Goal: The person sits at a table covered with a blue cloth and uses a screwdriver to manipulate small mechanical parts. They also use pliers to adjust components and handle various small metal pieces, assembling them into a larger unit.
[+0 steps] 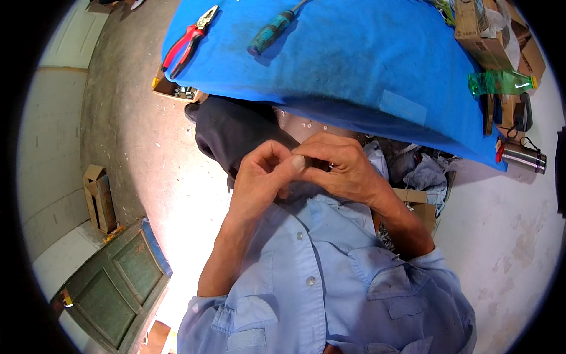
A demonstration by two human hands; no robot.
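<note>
My left hand (265, 172) and my right hand (339, 164) meet in front of my shirt, above my lap. Both are closed, with thumbs and fingertips pinched together where they touch. Whatever lies between the fingertips is too small or too hidden to name. Beyond them, on the blue-covered table (354, 53), lie pliers (191, 41) with red and black handles, jaws pointing away. To their right is a screwdriver (272, 32) with a teal and black handle. Neither tool is touched by a hand.
An open box of small metal parts (177, 90) sits below the table's left corner. At right are cardboard boxes (480, 35), a green plastic bottle (501, 82) and a steel flask (523, 158). Crumpled cloth (427, 171) lies under the table. A green panelled cabinet (112, 289) stands lower left.
</note>
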